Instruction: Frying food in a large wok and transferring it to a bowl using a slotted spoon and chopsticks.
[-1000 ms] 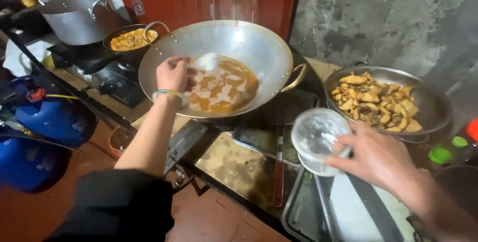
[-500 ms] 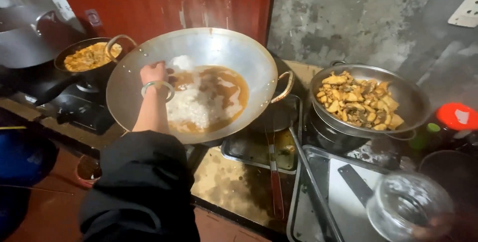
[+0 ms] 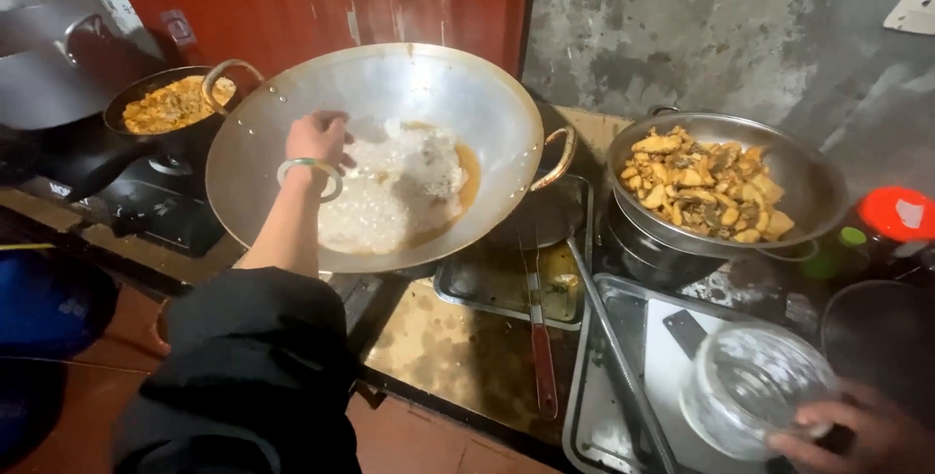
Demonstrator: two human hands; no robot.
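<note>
My left hand [image 3: 317, 138] is inside the big silver wok [image 3: 390, 157]. It is curled up over the wet white foamy stuff [image 3: 390, 191] in the bottom, and the fingers look closed, maybe on something small, but I cannot tell what. A green bangle [image 3: 310, 170] sits on that wrist. My right hand [image 3: 857, 435] is low at the right, and its fingers are wrapped round the edge of a clear glass jar [image 3: 755, 391]. The jar looks empty and tips a little, with its mouth facing up and to the left.

The wok is tilted with its open side facing me. Its two handles go left and right. It lies far to the left of the jar, so my left hand is much nearer to it; that hand is already in it. My right hand is well apart from it, past the flat metal tray [image 3: 506, 284] with the red-handled tool [image 3: 539, 338] in it.

Between the wok and the jar sits a metal bowl of brown fried pieces [image 3: 706, 182]. Behind the wok on the left is a dark pan with yellow food [image 3: 170, 104]. A red lid [image 3: 896, 213] shows at the far right. The bench [image 3: 448, 347] under it all is stained.
</note>
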